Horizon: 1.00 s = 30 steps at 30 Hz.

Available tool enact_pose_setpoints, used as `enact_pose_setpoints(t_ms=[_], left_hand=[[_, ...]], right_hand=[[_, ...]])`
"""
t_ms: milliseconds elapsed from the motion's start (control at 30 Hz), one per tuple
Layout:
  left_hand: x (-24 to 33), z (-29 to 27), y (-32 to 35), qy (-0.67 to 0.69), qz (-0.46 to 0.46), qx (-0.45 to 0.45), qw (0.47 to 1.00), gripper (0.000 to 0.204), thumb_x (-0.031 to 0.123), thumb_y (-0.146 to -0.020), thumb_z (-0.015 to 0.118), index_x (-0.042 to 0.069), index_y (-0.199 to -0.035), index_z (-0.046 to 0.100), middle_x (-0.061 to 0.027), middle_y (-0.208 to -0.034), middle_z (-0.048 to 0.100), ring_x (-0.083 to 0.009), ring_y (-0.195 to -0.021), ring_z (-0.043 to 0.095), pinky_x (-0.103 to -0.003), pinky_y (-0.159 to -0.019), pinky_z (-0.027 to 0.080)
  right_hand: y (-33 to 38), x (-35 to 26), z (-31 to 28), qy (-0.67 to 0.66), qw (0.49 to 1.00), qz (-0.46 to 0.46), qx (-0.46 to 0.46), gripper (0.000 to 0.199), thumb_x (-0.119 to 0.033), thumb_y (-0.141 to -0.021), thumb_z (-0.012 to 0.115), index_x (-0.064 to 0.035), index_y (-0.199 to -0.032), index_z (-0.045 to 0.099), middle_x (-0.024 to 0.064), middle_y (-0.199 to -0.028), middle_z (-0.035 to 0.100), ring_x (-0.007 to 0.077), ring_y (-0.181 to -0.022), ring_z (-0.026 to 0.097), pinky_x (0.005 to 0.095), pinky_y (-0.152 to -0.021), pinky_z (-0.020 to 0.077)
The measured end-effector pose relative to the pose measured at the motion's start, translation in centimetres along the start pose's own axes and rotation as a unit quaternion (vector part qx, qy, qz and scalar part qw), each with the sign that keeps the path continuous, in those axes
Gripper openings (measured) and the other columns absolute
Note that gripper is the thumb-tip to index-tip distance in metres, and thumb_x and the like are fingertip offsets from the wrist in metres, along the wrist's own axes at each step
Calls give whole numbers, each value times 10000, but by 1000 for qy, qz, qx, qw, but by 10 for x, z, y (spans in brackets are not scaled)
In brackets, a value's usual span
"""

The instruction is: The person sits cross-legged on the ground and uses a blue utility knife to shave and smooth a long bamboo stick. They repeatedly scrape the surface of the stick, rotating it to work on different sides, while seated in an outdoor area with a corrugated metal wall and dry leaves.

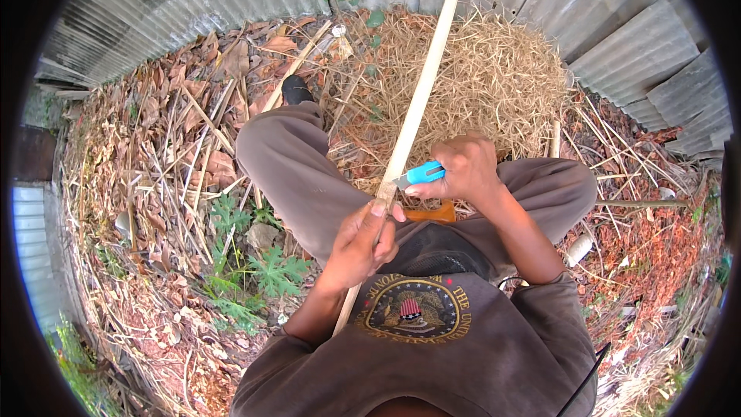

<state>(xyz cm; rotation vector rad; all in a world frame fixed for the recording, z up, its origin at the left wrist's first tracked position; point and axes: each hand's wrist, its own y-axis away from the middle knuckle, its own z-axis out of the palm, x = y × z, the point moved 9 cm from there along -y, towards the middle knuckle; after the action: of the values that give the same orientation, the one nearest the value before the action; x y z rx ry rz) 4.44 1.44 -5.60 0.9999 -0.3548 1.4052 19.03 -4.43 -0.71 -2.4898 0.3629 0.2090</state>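
Observation:
A long pale strip, apparently split bamboo or wood [421, 96], slants from beside my body up past the far metal sheeting. My left hand [364, 241] is closed round its lower part, thumb on top. In my right hand [465, 166] is a blue utility knife [424, 173], gripped by its handle. Its blade [402, 181] meets or nearly meets the strip's right edge, just beyond my left thumb. An orange-brown handle [432, 213], perhaps of another tool, lies between my legs below the knife; its other end is hidden.
Heaped dry shavings [494, 81] lie beyond my right leg. Corrugated metal sheets [193, 4] fence the far side. Dead leaves and sticks [174, 131] cover the left ground, near a green plant [278, 272]. Another pale strip [297, 63] lies by my black shoe [296, 89].

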Motion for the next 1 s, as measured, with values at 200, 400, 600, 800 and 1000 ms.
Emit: enact_pose_setpoints(t_ms=[200, 400, 600, 800, 1000], left_hand=[[13, 7, 2, 2, 37, -29, 999, 348, 309, -1059, 309, 10, -1045, 485, 26, -523, 345, -56, -398, 267, -212, -391, 240], [12, 5, 4, -4, 38, -25, 999, 342, 295, -1060, 300, 8, -1038, 485, 23, -518, 334, -60, -405, 263, -218, -400, 246], [-18, 0, 18, 27, 6, -60, 998, 339, 295, -1061, 284, 21, -1037, 482, 22, -524, 321, -66, -419, 236, -231, -428, 258], [-15, 9, 27, -32, -22, -60, 997, 375, 327, -1057, 284, 12, -1019, 486, 17, -504, 327, -69, -386, 234, -229, -426, 269], [-37, 18, 58, -66, -72, -135, 986, 399, 348, -1055, 283, 3, -1026, 483, 16, -505, 320, -72, -413, 253, -232, -444, 270]], right_hand=[[-21, -4, -15, 35, 998, -47, 20, 679, -772, -545, 683, -128, -481, 476, 6, -435, 457, 190, -400, 520, 333, -429, 410], [-29, 44, -10, 52, 996, 78, -10, 683, -765, -676, 612, -104, -529, 523, 47, -432, 464, 253, -415, 531, 401, -437, 415], [-8, 98, 0, 127, 965, 196, -118, 779, -848, -727, 452, -105, -576, 634, 84, -445, 538, 273, -435, 596, 393, -437, 483], [-19, 136, -21, 150, 967, 181, -98, 779, -839, -730, 452, -98, -650, 681, 116, -492, 567, 310, -516, 622, 444, -490, 482], [-9, 306, -108, 191, 880, 431, -57, 830, -819, -780, 405, -48, -708, 704, 195, -647, 636, 347, -695, 661, 483, -671, 500]])
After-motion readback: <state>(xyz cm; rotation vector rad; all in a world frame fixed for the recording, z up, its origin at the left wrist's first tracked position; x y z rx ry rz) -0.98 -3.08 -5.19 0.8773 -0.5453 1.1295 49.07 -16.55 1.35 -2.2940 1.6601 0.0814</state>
